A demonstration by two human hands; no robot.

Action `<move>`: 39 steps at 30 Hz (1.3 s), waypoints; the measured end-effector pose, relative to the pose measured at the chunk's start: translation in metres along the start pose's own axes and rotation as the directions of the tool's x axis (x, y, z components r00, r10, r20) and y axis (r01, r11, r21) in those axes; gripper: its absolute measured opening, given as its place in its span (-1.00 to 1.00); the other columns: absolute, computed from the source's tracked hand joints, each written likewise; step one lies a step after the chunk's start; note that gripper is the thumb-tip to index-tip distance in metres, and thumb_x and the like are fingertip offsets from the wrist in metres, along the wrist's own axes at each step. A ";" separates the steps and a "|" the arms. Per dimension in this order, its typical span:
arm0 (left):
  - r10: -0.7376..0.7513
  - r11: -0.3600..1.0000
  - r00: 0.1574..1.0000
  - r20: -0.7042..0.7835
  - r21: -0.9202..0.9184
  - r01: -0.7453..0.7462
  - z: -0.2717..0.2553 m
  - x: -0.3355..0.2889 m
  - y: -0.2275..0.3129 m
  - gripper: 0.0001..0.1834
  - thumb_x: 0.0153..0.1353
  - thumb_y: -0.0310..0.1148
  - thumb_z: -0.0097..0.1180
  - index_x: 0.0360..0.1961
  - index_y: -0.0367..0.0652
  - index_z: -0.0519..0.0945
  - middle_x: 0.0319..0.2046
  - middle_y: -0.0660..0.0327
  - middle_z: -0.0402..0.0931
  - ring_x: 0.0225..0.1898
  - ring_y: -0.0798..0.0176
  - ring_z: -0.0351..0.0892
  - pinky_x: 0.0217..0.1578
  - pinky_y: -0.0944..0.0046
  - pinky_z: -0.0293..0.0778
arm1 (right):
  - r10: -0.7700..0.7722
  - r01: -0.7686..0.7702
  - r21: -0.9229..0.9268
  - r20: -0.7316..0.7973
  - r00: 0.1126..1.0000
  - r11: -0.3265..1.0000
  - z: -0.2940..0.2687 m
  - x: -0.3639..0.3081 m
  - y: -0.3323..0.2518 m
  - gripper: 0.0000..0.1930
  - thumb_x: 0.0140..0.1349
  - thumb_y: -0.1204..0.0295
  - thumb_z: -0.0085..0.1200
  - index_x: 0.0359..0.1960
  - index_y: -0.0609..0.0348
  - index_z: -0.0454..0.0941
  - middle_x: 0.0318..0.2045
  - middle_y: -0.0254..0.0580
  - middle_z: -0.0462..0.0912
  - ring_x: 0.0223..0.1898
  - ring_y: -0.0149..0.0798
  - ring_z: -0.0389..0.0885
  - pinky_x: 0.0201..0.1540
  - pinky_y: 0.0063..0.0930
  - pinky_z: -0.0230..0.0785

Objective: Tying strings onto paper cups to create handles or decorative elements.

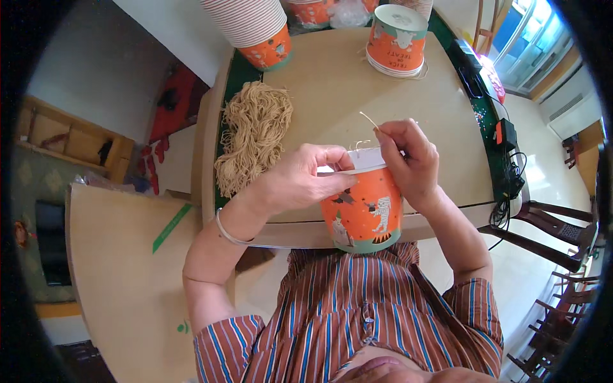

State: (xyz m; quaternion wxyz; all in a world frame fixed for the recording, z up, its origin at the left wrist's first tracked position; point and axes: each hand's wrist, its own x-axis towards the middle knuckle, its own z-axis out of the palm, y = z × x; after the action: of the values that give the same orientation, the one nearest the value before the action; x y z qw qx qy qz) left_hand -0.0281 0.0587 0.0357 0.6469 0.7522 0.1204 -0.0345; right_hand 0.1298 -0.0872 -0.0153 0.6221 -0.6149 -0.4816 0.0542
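An orange paper bucket (362, 210) with a green base and printed figures leans over the table's near edge against my front. My left hand (306, 175) grips its rim, thumb outside and fingers at the white inside. Closed in a pinch, my right hand (408, 159) holds a thin beige string (369, 120) just above the bucket's right rim. Short loops of string stick up at the far rim. To the left lies a loose bundle of beige strings (255, 131).
A tall stack of paper buckets (255, 32) stands at the far left of the table (332, 76). Another upside-down stack (397, 41) is at the far right. Black cables (507, 185) and a power adapter lie along the right edge. A large cardboard box (128, 268) is at my left.
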 end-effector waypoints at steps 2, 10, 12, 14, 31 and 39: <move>-0.003 0.999 1.000 -0.006 0.036 0.003 0.002 -0.002 0.006 -0.88 0.33 -0.47 0.18 -0.20 -0.32 0.60 -0.34 0.32 0.57 -0.28 0.50 0.53 -0.22 0.35 0.55 | -0.032 0.031 -0.062 -0.022 0.999 0.998 0.000 -0.001 -0.005 -0.93 0.32 0.61 0.14 -0.21 0.23 0.52 -0.57 -0.24 0.56 -0.56 -0.52 0.50 -0.48 -0.56 0.38; 0.093 0.993 0.995 -0.034 0.070 -0.090 0.005 -0.011 -0.001 -0.93 0.26 -0.57 0.15 -0.25 -0.31 0.53 -0.34 0.32 0.53 -0.19 0.46 0.54 -0.10 0.31 0.55 | -0.216 0.210 -0.169 -0.017 0.976 0.963 0.000 -0.004 -0.013 -0.87 0.24 0.66 0.15 -0.20 0.24 0.53 -0.55 -0.15 0.61 -0.60 -0.31 0.62 -0.50 -0.47 0.45; 0.063 0.994 0.998 -0.026 0.091 -0.060 0.005 -0.012 0.000 -0.91 0.22 -0.62 0.13 -0.26 -0.29 0.50 -0.32 0.35 0.49 -0.15 0.48 0.50 -0.02 0.31 0.54 | -0.241 0.236 -0.182 -0.010 0.970 0.955 0.000 -0.004 -0.015 -0.86 0.23 0.67 0.15 -0.20 0.25 0.54 -0.54 -0.15 0.62 -0.59 -0.28 0.64 -0.50 -0.46 0.46; 0.092 0.976 0.995 -0.025 0.202 -0.085 0.004 -0.013 -0.001 -0.87 0.17 -0.64 0.11 -0.25 -0.30 0.50 -0.31 0.33 0.49 -0.13 0.47 0.49 -0.02 0.29 0.54 | -0.267 0.261 -0.193 -0.004 0.964 0.946 0.000 -0.005 -0.016 -0.85 0.23 0.68 0.15 -0.19 0.25 0.54 -0.53 -0.15 0.63 -0.58 -0.28 0.65 -0.49 -0.46 0.46; 0.093 0.968 0.995 -0.042 0.240 -0.080 0.009 -0.016 0.004 -0.86 0.19 -0.59 0.19 -0.25 -0.27 0.50 -0.32 0.33 0.49 -0.15 0.48 0.45 -0.08 0.32 0.48 | -0.338 0.325 -0.259 -0.004 0.941 0.909 -0.002 -0.008 -0.019 -0.82 0.17 0.68 0.19 -0.20 0.22 0.55 -0.47 -0.14 0.66 -0.52 -0.19 0.68 -0.45 -0.38 0.50; 0.185 0.979 0.982 -0.023 0.095 -0.182 0.007 -0.016 -0.001 -0.87 0.23 -0.54 0.12 -0.22 -0.35 0.58 -0.34 0.27 0.59 -0.23 0.44 0.56 -0.15 0.32 0.52 | -0.211 0.199 -0.230 -0.029 0.977 0.953 -0.004 -0.009 -0.019 -0.86 0.23 0.67 0.17 -0.21 0.22 0.54 -0.55 -0.14 0.60 -0.58 -0.30 0.63 -0.48 -0.45 0.46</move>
State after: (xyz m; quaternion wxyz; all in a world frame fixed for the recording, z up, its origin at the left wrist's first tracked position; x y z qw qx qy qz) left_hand -0.0426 0.0501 0.0373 0.6098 0.7897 0.0592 0.0319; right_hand 0.1181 -0.1002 -0.0039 0.5631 -0.6294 -0.5292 -0.0823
